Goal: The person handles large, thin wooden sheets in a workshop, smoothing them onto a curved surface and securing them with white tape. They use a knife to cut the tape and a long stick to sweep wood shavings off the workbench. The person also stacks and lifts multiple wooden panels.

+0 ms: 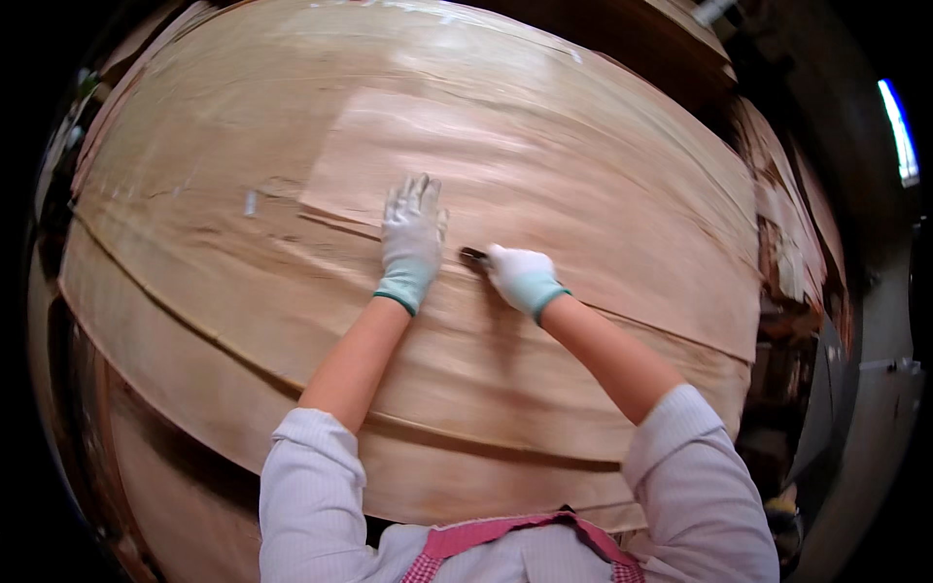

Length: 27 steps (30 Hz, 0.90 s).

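Observation:
My left hand (413,236), in a white glove with a green cuff, lies flat with its fingers stretched out over the near edge of a pinkish veneer sheet (389,136). That sheet rests on larger, tan, wavy veneer sheets (194,282). To the right, my right hand (525,277), gloved the same way, is closed around a short dark knife-like tool (473,257). The tool points left toward my left hand, close to the sheet's near edge. Motion blur hides its exact kind and whether its tip touches the wood.
A small pale strip (251,202) lies on the veneer left of my hands. More stacked sheets (773,185) stand at the right, beside a grey floor (865,418). Overlapping sheet edges run across the pile nearer to me.

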{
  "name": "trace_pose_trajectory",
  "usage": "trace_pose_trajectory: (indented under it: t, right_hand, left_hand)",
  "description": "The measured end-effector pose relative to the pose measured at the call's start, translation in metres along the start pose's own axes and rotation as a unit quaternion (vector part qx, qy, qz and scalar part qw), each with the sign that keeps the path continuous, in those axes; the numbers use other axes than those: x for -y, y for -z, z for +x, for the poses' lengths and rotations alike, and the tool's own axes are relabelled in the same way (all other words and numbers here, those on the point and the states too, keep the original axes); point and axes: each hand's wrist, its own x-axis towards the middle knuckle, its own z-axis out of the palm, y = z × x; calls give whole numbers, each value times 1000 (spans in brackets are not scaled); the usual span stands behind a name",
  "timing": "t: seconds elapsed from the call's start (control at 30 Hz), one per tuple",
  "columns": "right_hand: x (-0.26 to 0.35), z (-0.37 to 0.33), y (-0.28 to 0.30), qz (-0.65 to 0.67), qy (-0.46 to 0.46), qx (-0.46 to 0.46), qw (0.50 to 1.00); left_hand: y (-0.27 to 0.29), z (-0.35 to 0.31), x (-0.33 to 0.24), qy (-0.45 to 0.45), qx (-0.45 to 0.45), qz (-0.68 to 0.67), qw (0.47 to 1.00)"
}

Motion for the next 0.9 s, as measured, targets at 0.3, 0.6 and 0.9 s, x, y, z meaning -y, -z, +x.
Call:
trace_pose_trajectory:
  t: [0.3,0.6,0.9]
  right_hand:
    - [-209,-129,10,-26,-108,72,991]
    - [-341,-213,4,-2,-107,62,992]
    - [-489,-287,-4,14,-101,78,992]
  left_hand:
    - [-43,-17,-72,10,99,117,988]
    - [-52,-46,-291,-35,151,-154,976]
    - [-55,-60,-454,-92,113,-129,981]
